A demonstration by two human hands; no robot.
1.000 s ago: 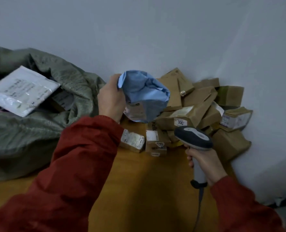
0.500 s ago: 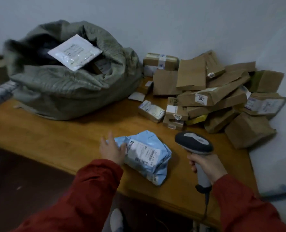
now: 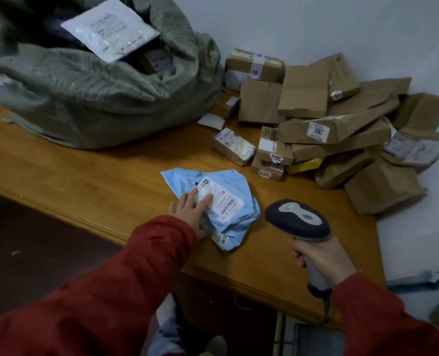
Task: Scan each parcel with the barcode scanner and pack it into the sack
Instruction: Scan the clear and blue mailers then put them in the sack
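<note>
A crumpled light-blue parcel point(image 3: 228, 217) lies label-up on the wooden table point(image 3: 105, 181), near its front edge. My left hand point(image 3: 192, 211) lies flat on the parcel's left side, fingers straight and touching the white barcode label. My right hand point(image 3: 324, 260) grips the handle of the grey barcode scanner point(image 3: 298, 222), whose head hovers just right of the parcel. The grey-green sack point(image 3: 97, 98) stands open at the back left, with a white flat parcel point(image 3: 110, 34) lying in its mouth.
A heap of brown cardboard parcels point(image 3: 336, 129) fills the back right corner against the white wall. Two small boxes point(image 3: 234, 147) lie in front of the heap. The floor drops away left of the table's front edge.
My left hand brought the blue parcel down from in front of the heap onto the table and turned it label-up. The hand now lies flat on it. The scanner stayed at the right.
</note>
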